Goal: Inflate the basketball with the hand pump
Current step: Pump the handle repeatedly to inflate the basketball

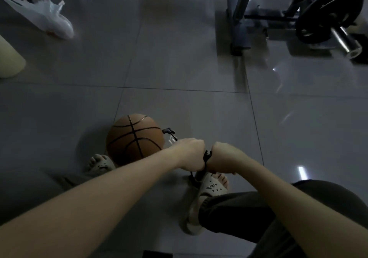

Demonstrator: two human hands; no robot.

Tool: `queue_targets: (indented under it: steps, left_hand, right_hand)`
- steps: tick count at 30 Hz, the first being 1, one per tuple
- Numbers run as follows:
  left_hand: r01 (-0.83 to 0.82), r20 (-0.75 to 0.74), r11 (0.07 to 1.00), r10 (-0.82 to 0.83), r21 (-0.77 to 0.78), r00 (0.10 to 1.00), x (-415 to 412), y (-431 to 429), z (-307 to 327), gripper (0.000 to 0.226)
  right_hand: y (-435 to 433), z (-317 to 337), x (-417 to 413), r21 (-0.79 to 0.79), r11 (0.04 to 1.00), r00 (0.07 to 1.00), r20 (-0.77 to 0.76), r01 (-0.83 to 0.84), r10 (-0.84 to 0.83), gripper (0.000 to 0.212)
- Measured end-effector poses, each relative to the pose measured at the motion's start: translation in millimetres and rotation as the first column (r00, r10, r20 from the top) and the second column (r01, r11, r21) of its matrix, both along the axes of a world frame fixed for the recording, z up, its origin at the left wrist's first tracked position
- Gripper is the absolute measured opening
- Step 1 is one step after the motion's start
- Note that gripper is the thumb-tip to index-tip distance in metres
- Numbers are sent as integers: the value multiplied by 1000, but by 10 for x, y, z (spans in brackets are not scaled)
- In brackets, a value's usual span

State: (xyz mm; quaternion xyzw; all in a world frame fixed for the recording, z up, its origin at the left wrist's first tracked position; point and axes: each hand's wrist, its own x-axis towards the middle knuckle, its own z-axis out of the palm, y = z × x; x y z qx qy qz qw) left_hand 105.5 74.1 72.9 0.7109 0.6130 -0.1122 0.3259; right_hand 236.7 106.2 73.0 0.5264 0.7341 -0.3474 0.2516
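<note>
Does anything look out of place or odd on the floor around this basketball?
Only the white plastic bag: it lies crumpled and loose on the floor at far left, with an orange patch at its lower edge, too blurred to identify. The basketball looks round and intact, and nothing looks spilled.

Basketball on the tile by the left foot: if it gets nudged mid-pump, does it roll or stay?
Likely rolls: the basketball is round and sits on glossy floor tile. The left sandal beside it probably blocks it only on that side. The hose end at its right looks thin, so probably little restraint.
</note>
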Motion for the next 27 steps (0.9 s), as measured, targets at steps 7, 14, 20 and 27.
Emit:
queue_targets:
  steps: [7,14,20,27]
  left_hand:
    - [2,6,998,-2,-61,1000,58,-77,-555,18]
    - [-13,-20,998,12,-57,1000,73,-166,-643,17]
    - [42,-17,985,-45,-165,999,32,-300,-268,27]
    - [-17,76,994,26,-109,997,-107,-3,910,18]
  right_hand:
    - [-98,-655,105,5,1000,1000,7,-11,11,23]
    - [-212,-700,114,24,1000,1000,-12,7,-6,23]
    - [-342,-270,58,-87,993,997,12,-74,75,25]
    - [34,1033,23,-86,990,993,-24,-113,112,14]
